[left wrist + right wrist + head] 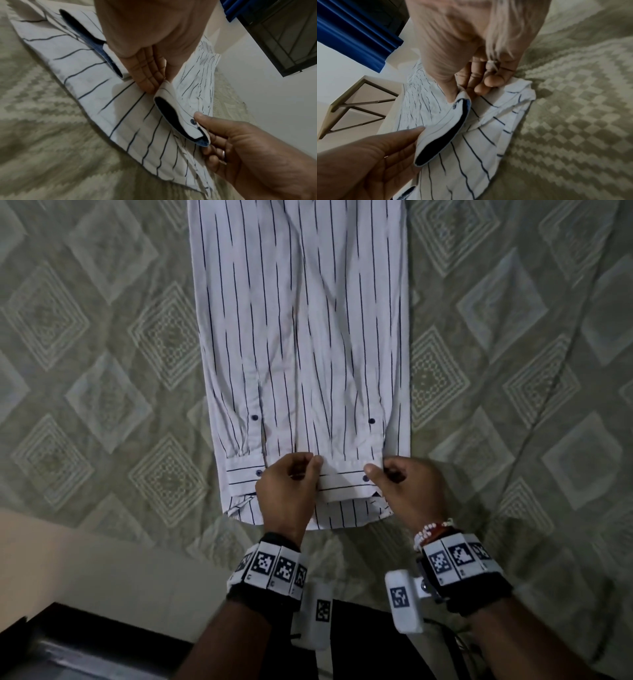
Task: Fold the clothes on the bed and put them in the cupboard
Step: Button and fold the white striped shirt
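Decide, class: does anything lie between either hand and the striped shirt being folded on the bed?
Nothing visible does. The left hand and right hand already pinch a sleeve cuff lying on the striped shirt, which lies flat on the bedspread. The cupboard is out of view.

shirt (301,337) far end, away from fingers (317,462): cut by top edge | shirt hem under both palms: hidden | left-hand fingertips (149,86) behind cuff (180,119): hidden | bedspread (573,121) right of fingers: blurred | right wrist near-lens palm: overexposed, smeared
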